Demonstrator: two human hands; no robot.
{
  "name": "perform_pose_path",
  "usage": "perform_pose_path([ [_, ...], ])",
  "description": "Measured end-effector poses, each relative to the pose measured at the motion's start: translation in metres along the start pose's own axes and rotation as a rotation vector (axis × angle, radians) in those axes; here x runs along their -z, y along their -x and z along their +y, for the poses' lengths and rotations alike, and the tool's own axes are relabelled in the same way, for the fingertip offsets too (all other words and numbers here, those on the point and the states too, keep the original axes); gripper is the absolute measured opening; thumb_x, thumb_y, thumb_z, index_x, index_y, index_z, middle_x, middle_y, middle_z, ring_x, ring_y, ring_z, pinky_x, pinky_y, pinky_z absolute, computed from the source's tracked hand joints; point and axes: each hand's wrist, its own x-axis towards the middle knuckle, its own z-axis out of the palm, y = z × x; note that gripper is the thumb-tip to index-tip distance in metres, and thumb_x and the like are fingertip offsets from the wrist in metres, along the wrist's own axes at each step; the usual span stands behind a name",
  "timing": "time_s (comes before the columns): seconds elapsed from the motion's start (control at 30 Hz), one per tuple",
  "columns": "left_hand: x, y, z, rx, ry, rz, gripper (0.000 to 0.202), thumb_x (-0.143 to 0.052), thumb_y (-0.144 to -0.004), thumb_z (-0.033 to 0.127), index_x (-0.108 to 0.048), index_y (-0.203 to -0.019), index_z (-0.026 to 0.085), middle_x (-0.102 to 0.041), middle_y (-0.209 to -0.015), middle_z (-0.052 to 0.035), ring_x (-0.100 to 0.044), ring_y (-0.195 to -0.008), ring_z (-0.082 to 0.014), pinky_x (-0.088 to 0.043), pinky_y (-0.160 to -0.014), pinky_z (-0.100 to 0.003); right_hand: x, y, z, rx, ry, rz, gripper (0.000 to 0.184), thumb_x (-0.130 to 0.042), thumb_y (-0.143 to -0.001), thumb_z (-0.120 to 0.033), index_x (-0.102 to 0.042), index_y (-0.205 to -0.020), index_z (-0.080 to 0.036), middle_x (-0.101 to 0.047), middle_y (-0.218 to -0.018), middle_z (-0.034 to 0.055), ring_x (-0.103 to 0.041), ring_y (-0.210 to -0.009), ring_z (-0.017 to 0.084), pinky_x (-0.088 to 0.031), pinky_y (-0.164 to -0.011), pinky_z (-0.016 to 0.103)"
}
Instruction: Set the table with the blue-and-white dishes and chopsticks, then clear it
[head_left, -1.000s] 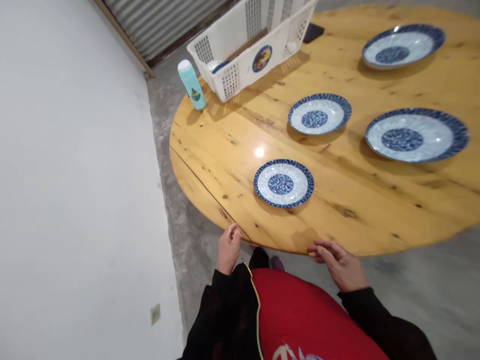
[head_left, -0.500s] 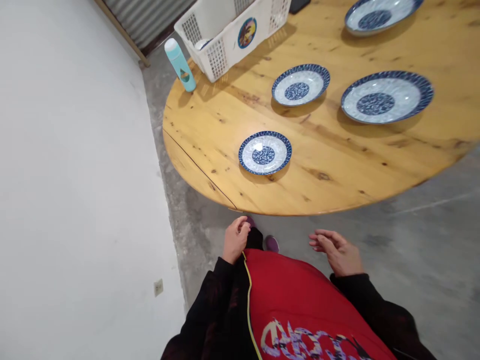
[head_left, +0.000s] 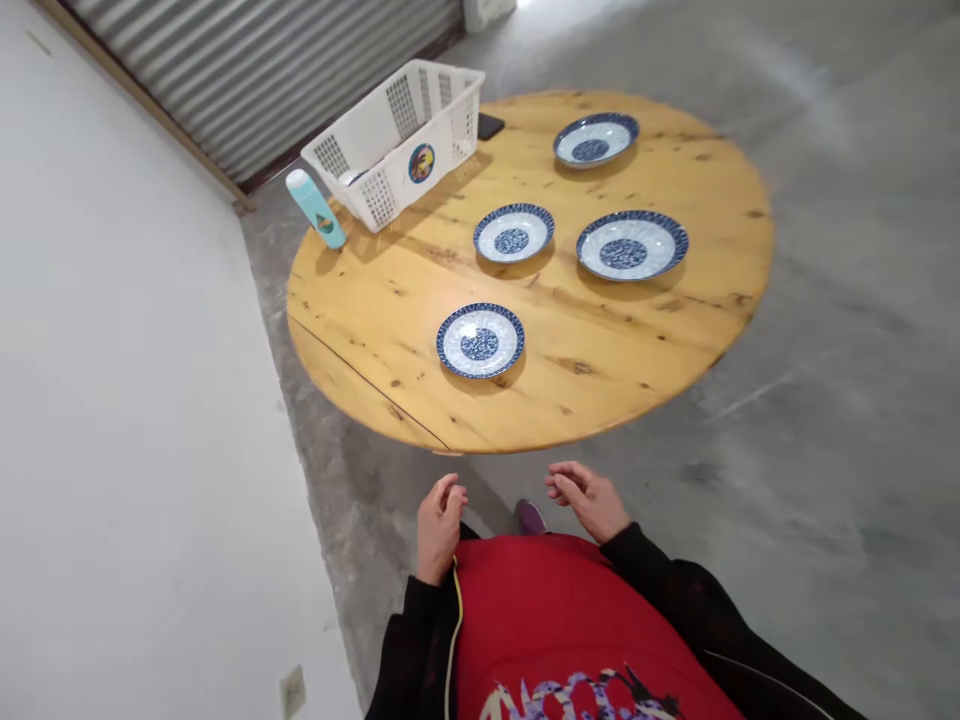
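Note:
My left hand [head_left: 441,525] hangs in front of the table's near edge, fingers loosely curled and nothing in it. To its right, my right hand [head_left: 589,498] is also empty, with the fingers bent and slightly apart. Neither hand touches the table. The nearest dish is a blue-and-white plate [head_left: 480,341] lying near the table's front edge. Behind it lies a second blue-rimmed plate [head_left: 514,234]. A larger plate [head_left: 632,246] sits to the right, and another plate [head_left: 596,139] is farther back.
The round wooden table [head_left: 540,410] bears a white plastic basket [head_left: 442,150] at its back left, with something white inside. A light-blue bottle [head_left: 315,208] stands beside the basket, and a dark flat object [head_left: 490,126] lies behind it. A white wall [head_left: 135,380] rises at the left.
My view has shifted back, so the whole table now shows. My right hand has come closer to my left hand. The plates appear to lie where they were.

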Motion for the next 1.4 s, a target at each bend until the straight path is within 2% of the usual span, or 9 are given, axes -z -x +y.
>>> perform_pose_path([
  [0.1, 0.03, -0.012, -0.002, 0.009, 0.012, 0.003, 0.05, -0.064, -0.082, 0.051, -0.069, -0.113, 0.013, -0.075, -0.095, -0.0104, -0.071, -0.081, -0.0193, -0.056, -0.071, -0.029, -0.03, -0.003, -0.005, 0.007, -0.012, 0.002, 0.041, -0.07, -0.064, -0.058, -0.062, -0.082, -0.021, -0.073, -0.071, 0.0048, -0.067, -0.057, 0.018, -0.053, -0.054, 0.03],
  [0.3, 0.118, -0.045, -0.012, 0.035, 0.013, 0.081, 0.066, -0.066, -0.075, 0.066, -0.069, -0.115, 0.013, -0.075, -0.097, -0.0124, -0.072, -0.085, -0.0224, -0.058, -0.074, -0.032, -0.113, -0.006, -0.012, 0.03, -0.034, 0.027, 0.035, -0.068, -0.066, -0.052, -0.063, -0.081, -0.021, -0.072, -0.07, 0.0039, -0.066, -0.056, 0.017, -0.05, -0.051, 0.027],
  [0.4, 0.155, -0.063, -0.02, 0.028, 0.01, 0.105, 0.07, -0.067, -0.073, 0.069, -0.069, -0.115, 0.012, -0.075, -0.097, -0.013, -0.072, -0.086, -0.0236, -0.058, -0.075, -0.034, -0.151, -0.006, -0.01, 0.032, -0.05, 0.046, 0.035, -0.068, -0.065, -0.052, -0.064, -0.08, -0.021, -0.072, -0.07, 0.004, -0.066, -0.055, 0.017, -0.048, -0.048, 0.026],
  [0.53, 0.188, -0.088, -0.023, 0.001, -0.019, 0.059, 0.069, -0.065, -0.076, 0.068, -0.068, -0.116, 0.012, -0.075, -0.1, -0.0134, -0.072, -0.087, -0.0234, -0.058, -0.078, -0.034, -0.182, -0.007, -0.008, 0.031, -0.101, 0.117, 0.039, -0.07, -0.064, -0.054, -0.064, -0.081, -0.019, -0.073, -0.071, 0.0057, -0.067, -0.056, 0.017, -0.05, -0.049, 0.027],
  [0.63, 0.201, -0.109, -0.014, -0.042, -0.065, -0.022, 0.064, -0.063, -0.08, 0.065, -0.068, -0.117, 0.013, -0.075, -0.102, -0.013, -0.073, -0.091, -0.0226, -0.058, -0.082, -0.033, -0.189, -0.009, -0.009, 0.021, -0.149, 0.201, 0.041, -0.073, -0.062, -0.054, -0.065, -0.082, -0.019, -0.074, -0.072, 0.0062, -0.067, -0.057, 0.017, -0.052, -0.051, 0.027],
  [0.8, 0.196, -0.147, 0.012, -0.134, -0.099, -0.177, 0.053, -0.061, -0.086, 0.055, -0.067, -0.118, 0.013, -0.074, -0.106, -0.0132, -0.072, -0.092, -0.0209, -0.056, -0.087, -0.033, -0.172, -0.02, -0.013, 0.015, -0.213, 0.371, 0.043, -0.078, -0.06, -0.052, -0.065, -0.085, -0.019, -0.074, -0.074, 0.0061, -0.068, -0.059, 0.016, -0.055, -0.053, 0.027],
  [1.07, 0.15, -0.2, 0.046, -0.212, -0.151, -0.371, 0.044, -0.056, -0.093, 0.047, -0.066, -0.122, 0.015, -0.074, -0.108, -0.0123, -0.071, -0.098, -0.0219, -0.056, -0.089, -0.032, -0.137, -0.068, -0.041, 0.016, -0.373, 0.644, 0.043, -0.086, -0.059, -0.048, -0.066, -0.083, -0.018, -0.072, -0.069, 0.0036, -0.066, -0.053, 0.013, -0.056, -0.047, 0.024],
  [1.23, 0.134, -0.225, 0.067, -0.174, -0.214, -0.443, 0.042, -0.056, -0.094, 0.044, -0.066, -0.123, 0.015, -0.074, -0.107, -0.0127, -0.071, -0.097, -0.0218, -0.056, -0.09, -0.034, -0.14, -0.104, -0.06, 0.024, -0.412, 0.686, 0.05, -0.086, -0.059, -0.058, -0.065, -0.08, -0.018, -0.071, -0.069, 0.0029, -0.066, -0.052, 0.012, -0.054, -0.046, 0.02],
  [1.4, 0.125, -0.249, 0.084, -0.146, -0.261, -0.443, 0.042, -0.057, -0.092, 0.045, -0.068, -0.119, 0.015, -0.074, -0.107, -0.0127, -0.071, -0.097, -0.0226, -0.057, -0.088, -0.034, -0.149, -0.13, -0.062, 0.001, -0.396, 0.667, 0.054, -0.083, -0.06, -0.064, -0.063, -0.081, -0.018, -0.068, -0.061, 0.0012, -0.069, -0.053, 0.017, -0.056, -0.044, 0.024],
])
